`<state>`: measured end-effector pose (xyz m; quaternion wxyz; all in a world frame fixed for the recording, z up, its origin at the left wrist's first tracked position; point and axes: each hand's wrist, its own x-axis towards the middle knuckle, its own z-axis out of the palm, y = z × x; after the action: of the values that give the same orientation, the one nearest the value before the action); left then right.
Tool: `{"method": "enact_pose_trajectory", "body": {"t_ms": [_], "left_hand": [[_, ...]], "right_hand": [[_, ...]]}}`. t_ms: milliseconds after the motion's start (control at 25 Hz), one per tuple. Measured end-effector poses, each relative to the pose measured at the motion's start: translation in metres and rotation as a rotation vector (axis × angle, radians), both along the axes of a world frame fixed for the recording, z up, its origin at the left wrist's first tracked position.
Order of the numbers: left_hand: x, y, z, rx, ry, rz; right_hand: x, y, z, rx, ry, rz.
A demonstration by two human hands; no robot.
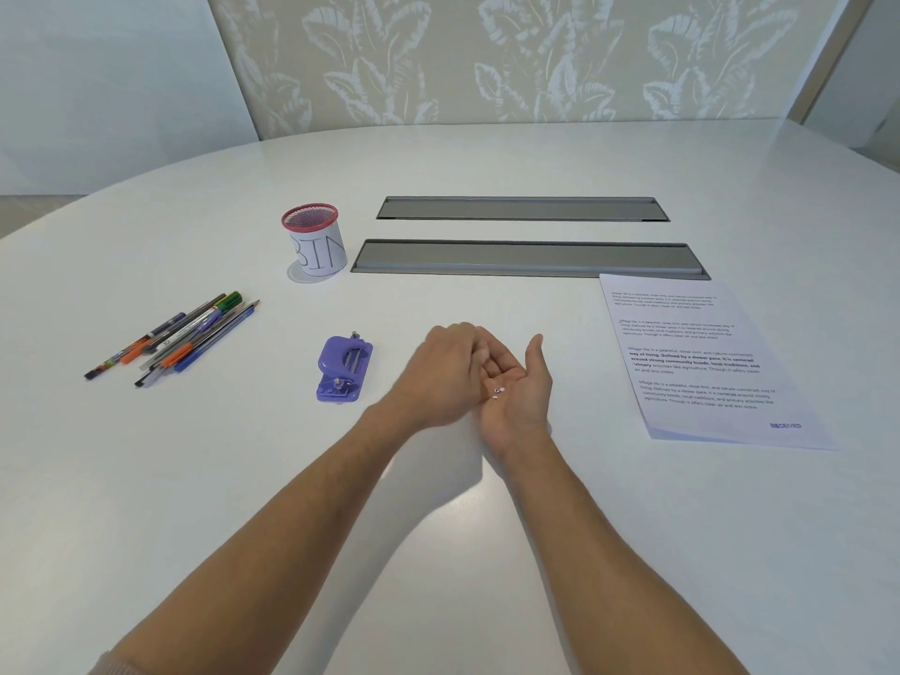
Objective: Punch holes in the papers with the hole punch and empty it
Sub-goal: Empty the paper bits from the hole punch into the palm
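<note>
Right hand [516,382] is palm-up and cupped wide, with a few paper dots [498,392] sitting in it, so I read it as a tray for the chads. Left hand [440,372] is palm-down over the right fingers, fingers curled; can't tell if it's pinching a dot or just brushing them together. Punch [343,370], purple, lies on the surface just left of the hands, apparently flipped with its underside and pins up, which fits having been opened to dump it. Papers [706,358] are stacked well to the right, one corner overlapping the near grey slot [528,259]; a second slot [521,209] sits behind it. Printed text reads "Village life is a peaceful...", repeated in blocks, one bold; the logo at bottom right is too blurred to read. Cup [316,243], red mesh rim, hand-lettered "BIN", stands behind the punch, so my guess is the dots go there next. Pens [175,338] are fanned far left, untouched. Judging by this, punching is done and emptying is nearly finished.
</note>
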<state>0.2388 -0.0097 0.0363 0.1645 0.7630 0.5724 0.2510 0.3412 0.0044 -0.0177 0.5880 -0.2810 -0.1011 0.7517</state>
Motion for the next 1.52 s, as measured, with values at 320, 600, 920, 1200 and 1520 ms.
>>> {"method": "enact_pose_trajectory", "body": {"t_ms": [320,600,920,1200,1520], "left_hand": [[0.010,-0.002,-0.005,0.036,0.000,-0.114],[-0.001,0.001,-0.002,0.100,-0.002,-0.081],[-0.055,0.012,0.000,0.286,-0.023,0.182],[-0.141,0.020,-0.011,0.168,-0.057,0.516],[-0.188,0.033,-0.048,-0.076,0.002,0.576]], "right_hand": [[0.003,0.000,-0.004,0.049,-0.063,0.050],[0.003,-0.002,0.001,0.056,0.031,0.015],[0.001,-0.006,0.008,0.042,0.175,-0.017],[0.000,-0.007,0.006,0.045,0.150,-0.009],[-0.006,-0.002,0.007,0.033,0.109,-0.039]]}}
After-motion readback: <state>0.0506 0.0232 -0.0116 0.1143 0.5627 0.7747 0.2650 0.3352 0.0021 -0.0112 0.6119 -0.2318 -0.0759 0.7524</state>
